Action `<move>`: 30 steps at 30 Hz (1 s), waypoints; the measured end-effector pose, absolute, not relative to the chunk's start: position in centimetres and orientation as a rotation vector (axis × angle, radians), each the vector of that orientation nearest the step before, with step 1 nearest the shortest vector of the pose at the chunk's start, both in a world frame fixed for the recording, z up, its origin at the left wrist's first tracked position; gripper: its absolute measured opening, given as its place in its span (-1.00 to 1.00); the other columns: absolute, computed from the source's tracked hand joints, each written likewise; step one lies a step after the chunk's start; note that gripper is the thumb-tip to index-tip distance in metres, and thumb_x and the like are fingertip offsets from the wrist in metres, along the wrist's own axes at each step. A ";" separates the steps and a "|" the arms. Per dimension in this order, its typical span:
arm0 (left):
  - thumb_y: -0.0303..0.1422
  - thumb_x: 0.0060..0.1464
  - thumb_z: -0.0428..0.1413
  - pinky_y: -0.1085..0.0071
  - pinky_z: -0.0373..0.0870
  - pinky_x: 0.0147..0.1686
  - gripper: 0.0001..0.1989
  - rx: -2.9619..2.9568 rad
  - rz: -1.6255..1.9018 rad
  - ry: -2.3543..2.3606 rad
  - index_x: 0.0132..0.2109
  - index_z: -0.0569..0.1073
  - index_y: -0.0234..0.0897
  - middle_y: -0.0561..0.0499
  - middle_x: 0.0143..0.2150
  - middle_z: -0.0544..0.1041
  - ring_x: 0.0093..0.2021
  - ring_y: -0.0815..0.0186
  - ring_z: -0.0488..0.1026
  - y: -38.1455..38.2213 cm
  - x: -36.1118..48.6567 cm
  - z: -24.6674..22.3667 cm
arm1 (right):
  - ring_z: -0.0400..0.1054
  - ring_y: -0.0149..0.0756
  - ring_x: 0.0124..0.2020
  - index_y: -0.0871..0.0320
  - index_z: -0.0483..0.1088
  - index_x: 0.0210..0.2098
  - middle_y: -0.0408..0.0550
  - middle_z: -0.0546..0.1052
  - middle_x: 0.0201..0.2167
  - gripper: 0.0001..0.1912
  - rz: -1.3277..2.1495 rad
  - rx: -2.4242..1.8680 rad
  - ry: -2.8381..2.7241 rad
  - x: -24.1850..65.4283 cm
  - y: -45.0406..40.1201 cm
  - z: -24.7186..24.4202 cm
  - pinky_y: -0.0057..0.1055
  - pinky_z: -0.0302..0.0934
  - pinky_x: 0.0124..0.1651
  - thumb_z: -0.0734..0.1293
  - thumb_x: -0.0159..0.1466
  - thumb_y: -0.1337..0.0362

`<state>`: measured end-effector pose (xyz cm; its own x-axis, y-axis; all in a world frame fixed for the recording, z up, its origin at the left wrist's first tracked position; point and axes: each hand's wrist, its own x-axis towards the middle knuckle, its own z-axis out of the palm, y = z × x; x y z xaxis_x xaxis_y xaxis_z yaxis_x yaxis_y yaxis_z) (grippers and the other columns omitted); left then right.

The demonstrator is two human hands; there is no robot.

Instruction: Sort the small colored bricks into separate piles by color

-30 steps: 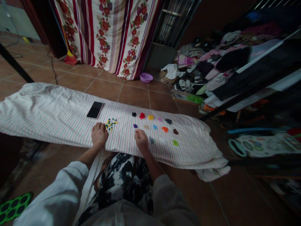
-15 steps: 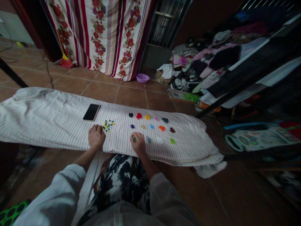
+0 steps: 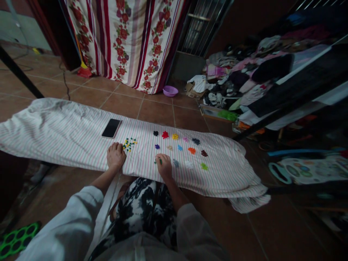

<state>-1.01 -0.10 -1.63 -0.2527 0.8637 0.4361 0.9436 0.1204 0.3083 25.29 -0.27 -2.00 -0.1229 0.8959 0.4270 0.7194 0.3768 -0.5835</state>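
My left hand (image 3: pixel 116 156) rests on the striped cloth, back up, with its fingers curled in. Whatever is under them is hidden. Just beyond its fingertips lies a loose scatter of small green and yellow pieces (image 3: pixel 129 144). My right hand (image 3: pixel 164 167) is closed, fingers pinched, with a few dark green pieces (image 3: pixel 160 160) showing at the fingertips. A few more green bits lie on the cloth by its left side. Grey pieces (image 3: pixel 176 163) form a small heap just right of this hand. Purple pieces (image 3: pixel 157 146) and beige pieces (image 3: pixel 169 147) lie just beyond it.
Other small heaps sorted by colour, such as red (image 3: pixel 165 135), orange (image 3: pixel 191 150) and lime green (image 3: pixel 204 166), lie in rows to the right. A phone (image 3: pixel 111 128) sits beyond my left hand. The striped cloth (image 3: pixel 73 145) covers a long narrow surface.
The whole view has shifted slightly, moving things rightward in the picture. Green bits now show on the cloth beside my right hand. My left hand stays beside the green and yellow scatter.
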 end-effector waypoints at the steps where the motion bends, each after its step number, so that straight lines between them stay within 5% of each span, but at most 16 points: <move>1: -0.45 0.14 -0.04 0.09 0.22 0.12 -0.71 -1.821 -0.805 -2.236 -0.04 0.47 -0.33 -0.25 0.07 0.45 0.13 0.00 0.32 -0.1 -1.0 -1.6 | 0.33 -0.24 -0.10 0.14 0.45 -0.26 -0.01 0.54 -0.22 -0.75 0.312 -1.393 -1.884 25.3 -0.2 -2.0 -0.30 0.16 0.07 0.15 0.37 0.25; 9: -0.45 0.13 -0.02 0.10 0.22 0.10 -0.73 -1.823 -0.778 -2.227 -0.06 0.46 -0.30 -0.22 0.07 0.45 0.13 0.01 0.33 0.0 -1.2 -1.7 | 0.33 -0.21 -0.10 0.15 0.47 -0.24 0.01 0.54 -0.23 -0.73 0.304 -1.398 -1.899 23.7 1.1 -0.9 -0.27 0.17 0.08 0.14 0.36 0.29; 22: -0.46 0.15 -0.03 0.10 0.21 0.12 -0.73 -1.828 -0.780 -2.241 -0.04 0.47 -0.30 -0.21 0.09 0.46 0.17 0.01 0.31 0.3 -1.3 -1.6 | 0.33 -0.30 0.00 0.08 0.42 0.07 -0.02 0.51 -0.06 -0.64 0.512 -1.441 -2.309 14.9 5.6 0.4 -0.38 0.18 0.10 0.15 0.36 0.35; 30: -0.46 0.15 -0.03 0.09 0.20 0.14 -0.72 -1.831 -0.792 -2.249 -0.03 0.46 -0.32 -0.22 0.10 0.45 0.19 0.00 0.29 0.4 -1.3 -1.8 | 0.37 -0.24 -0.05 0.02 0.36 0.16 0.03 0.48 -0.12 -0.58 0.507 -1.601 -2.380 12.8 6.8 0.8 -0.37 0.21 0.03 0.12 0.36 0.33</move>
